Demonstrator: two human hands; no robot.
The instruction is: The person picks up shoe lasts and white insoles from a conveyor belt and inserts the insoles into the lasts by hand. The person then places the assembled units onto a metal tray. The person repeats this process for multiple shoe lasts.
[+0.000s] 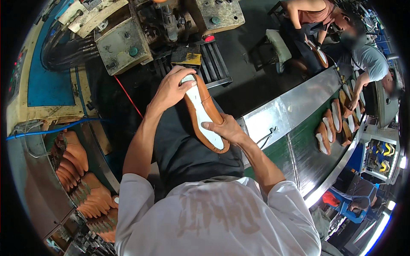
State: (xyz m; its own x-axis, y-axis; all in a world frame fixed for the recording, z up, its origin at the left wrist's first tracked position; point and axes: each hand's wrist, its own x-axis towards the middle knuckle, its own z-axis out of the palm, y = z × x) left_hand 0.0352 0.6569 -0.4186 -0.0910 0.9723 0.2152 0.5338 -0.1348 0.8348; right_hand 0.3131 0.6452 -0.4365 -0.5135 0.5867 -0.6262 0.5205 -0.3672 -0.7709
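Observation:
A brown shoe upper [200, 109] stretched over a last is held above my lap, sole side facing up. A white insole fills its underside, and the brown edge is folded in around it. My left hand [174, 86] closes over the far end, thumb on the insole. On the right edge, nearer to me, my right hand [227, 129] grips the shoe with its thumb lying across the insole. The fingers of the right hand are partly hidden beneath the shoe.
Ahead stands a machine with two control boxes [124, 45] and a slatted metal rack [215, 64]. Brown uppers [72, 155] are stacked at left, near a blue cable [55, 127]. Several shoes [328, 126] lie on the conveyor [277, 160] at right, with co-workers [369, 64] beyond.

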